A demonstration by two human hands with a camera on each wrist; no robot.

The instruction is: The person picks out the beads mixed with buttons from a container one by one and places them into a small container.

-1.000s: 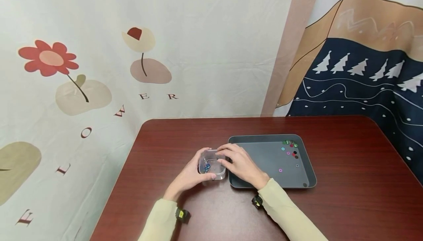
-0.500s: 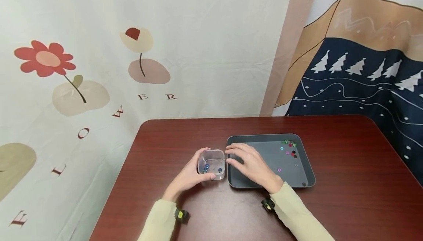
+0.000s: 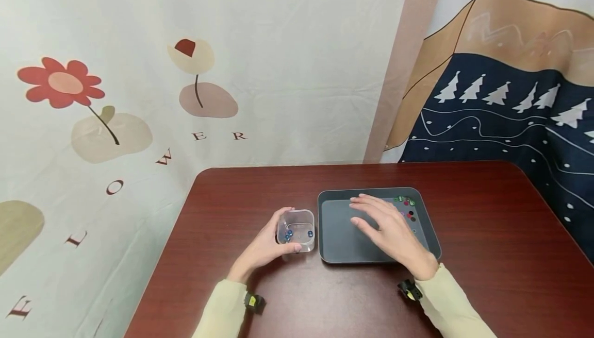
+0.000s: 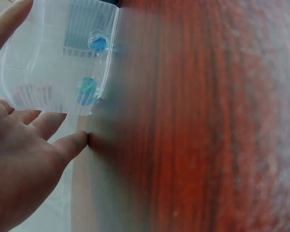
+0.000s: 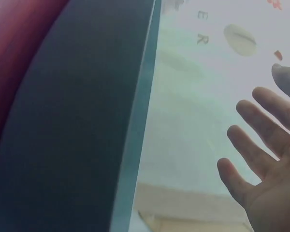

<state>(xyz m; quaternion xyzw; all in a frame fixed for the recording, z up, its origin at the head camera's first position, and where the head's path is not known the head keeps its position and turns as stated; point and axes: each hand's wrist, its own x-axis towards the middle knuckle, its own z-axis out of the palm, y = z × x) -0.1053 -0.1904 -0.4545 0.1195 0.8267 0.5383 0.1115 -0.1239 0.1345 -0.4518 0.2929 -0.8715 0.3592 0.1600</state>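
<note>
My left hand point(image 3: 265, 248) grips a clear plastic container point(image 3: 307, 248) on the table, thumb at the near side and fingers round the left and far sides. Inside lie several blue marbles: a few at the left point(image 3: 289, 234) and one marble point(image 3: 310, 233) at the right. The left wrist view shows glassy blue marbles point(image 4: 88, 91) through the container wall. Above the grey tray point(image 3: 339, 235) hangs my right hand point(image 3: 392, 232), fingers spread and holding nothing. In the right wrist view, that right hand point(image 5: 268, 169) has its fingers apart.
Small green pieces point(image 3: 405, 200) lie in the tray's far right corner, with red and dark pieces point(image 3: 411, 215) nearer. My right hand hides part of the tray. The brown table point(image 3: 260, 188) backs onto a printed cloth point(image 3: 297, 70).
My right hand has moved right, from the container to above the tray, with its fingers spreading. A blue marble now shows at the container's right side. The left hand keeps its grip.
</note>
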